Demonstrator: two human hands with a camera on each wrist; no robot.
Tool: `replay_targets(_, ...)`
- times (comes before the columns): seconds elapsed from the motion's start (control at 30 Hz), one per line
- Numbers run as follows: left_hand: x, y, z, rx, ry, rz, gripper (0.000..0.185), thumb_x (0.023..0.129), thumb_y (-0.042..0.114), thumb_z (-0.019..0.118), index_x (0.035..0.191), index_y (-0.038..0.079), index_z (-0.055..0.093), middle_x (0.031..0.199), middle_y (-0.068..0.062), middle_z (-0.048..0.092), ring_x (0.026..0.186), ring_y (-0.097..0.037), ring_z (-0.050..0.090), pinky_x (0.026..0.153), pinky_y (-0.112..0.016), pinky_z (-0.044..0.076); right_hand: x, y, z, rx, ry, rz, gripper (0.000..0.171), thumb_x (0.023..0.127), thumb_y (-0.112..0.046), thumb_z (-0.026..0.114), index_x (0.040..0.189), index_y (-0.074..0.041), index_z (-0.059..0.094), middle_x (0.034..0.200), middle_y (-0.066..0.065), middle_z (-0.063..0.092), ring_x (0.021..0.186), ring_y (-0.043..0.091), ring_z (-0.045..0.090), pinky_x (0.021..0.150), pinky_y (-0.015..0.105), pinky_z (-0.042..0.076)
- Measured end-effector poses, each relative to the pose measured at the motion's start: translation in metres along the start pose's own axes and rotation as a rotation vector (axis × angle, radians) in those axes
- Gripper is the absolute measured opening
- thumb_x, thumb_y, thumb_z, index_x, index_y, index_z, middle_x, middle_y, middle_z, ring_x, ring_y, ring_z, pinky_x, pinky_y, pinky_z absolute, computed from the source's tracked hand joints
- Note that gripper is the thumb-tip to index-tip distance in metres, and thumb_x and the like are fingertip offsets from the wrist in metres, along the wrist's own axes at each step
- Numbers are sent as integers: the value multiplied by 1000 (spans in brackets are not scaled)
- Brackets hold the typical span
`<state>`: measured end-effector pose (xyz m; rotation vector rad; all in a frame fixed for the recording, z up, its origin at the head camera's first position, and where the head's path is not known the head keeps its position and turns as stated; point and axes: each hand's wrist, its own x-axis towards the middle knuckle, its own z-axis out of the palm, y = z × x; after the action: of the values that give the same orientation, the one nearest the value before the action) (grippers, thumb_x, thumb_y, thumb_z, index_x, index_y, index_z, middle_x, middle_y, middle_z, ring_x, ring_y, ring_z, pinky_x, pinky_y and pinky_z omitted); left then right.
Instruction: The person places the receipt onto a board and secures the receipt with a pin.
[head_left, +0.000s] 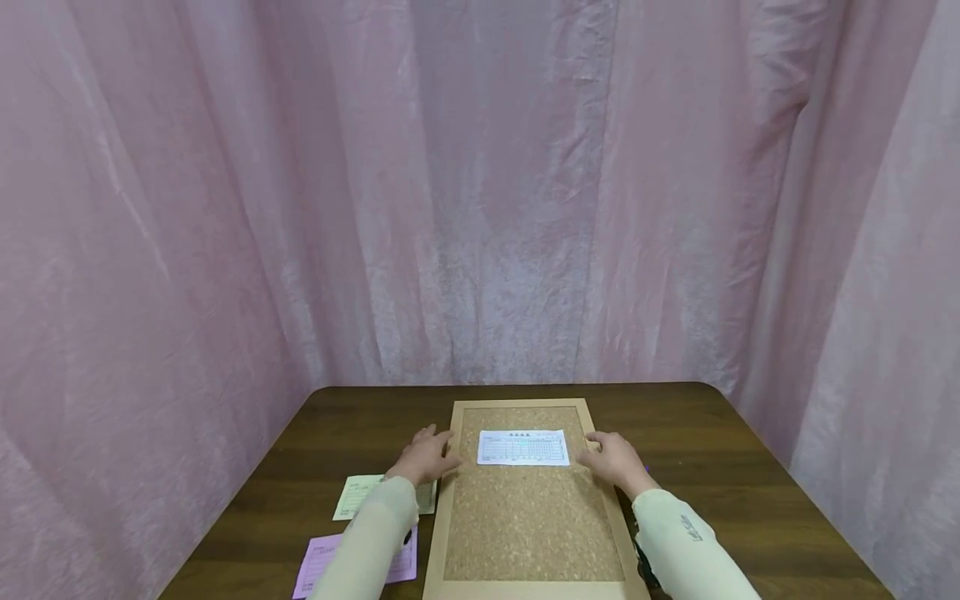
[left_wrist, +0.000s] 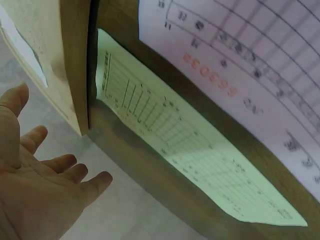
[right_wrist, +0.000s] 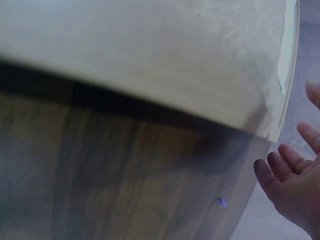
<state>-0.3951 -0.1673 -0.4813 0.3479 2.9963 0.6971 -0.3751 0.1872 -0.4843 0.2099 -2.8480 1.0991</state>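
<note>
Between my pale cream sleeves (head_left: 375,533) lies a speckled tan cork board (head_left: 528,517) with a light wood frame, bearing a white slip (head_left: 522,447) ruled in blue-green, on the dark brown wood-grain table (head_left: 720,467), beside green (head_left: 360,493) and lilac forms (head_left: 322,562).

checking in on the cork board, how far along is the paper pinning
One white form already lies on the cork board; no pin is visible. In hand: nothing, the left hand and right hand are open at the frame's sides. Left: the green slip and pink slip lie on the table.
</note>
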Motion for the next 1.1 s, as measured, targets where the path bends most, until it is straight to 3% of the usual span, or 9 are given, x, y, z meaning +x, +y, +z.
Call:
replay_targets(0.47, -12, -18, -25, -78, 11, 8, 60, 98, 32, 64, 149, 8, 44, 158, -27, 23, 145, -44, 19, 109, -63, 27, -9, 19, -2, 9, -26, 43, 61, 92, -26, 72, 138, 8, 51, 138, 32, 50, 129, 52, 42, 101, 64, 37)
replay_targets(1.1, -32, -61, -37, -176, 15, -36, 66, 97, 38, 64, 152, 11, 40, 158, -27, 22, 144, -49, 18, 106, -69, 26, -24, 22, 3, -17, -30, 36, 57, 88, -24, 75, 133, 5, 58, 131, 27, 58, 121, 45, 53, 96, 59, 44)
